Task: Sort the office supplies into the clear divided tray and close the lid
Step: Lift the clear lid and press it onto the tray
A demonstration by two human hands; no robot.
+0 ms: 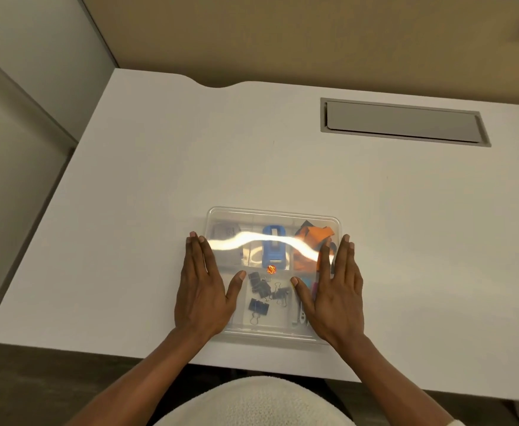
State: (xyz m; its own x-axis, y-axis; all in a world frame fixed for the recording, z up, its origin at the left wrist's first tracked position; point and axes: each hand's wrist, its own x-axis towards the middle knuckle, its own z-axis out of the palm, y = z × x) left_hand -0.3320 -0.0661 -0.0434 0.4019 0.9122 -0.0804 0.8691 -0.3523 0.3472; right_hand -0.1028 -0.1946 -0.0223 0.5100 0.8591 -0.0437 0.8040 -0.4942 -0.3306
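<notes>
The clear divided tray (273,212) sits near the desk's front edge with its transparent lid (270,332) lying flat over it. Through the lid I see a blue stapler (273,245), orange items (310,244), several black binder clips (261,292), a small orange bundle (271,269) and a grey-white item (225,233) at the back left. My left hand (204,290) lies flat, palm down, on the lid's left side. My right hand (336,292) lies flat on its right side. Fingers of both are spread and hold nothing. A bright glare streak crosses the lid.
The white desk (159,179) stretches out behind and beside the tray. A grey cable hatch (402,121) is set into it at the back right. Beige partition walls stand behind and to the left. My lap in white cloth (252,401) is below the desk edge.
</notes>
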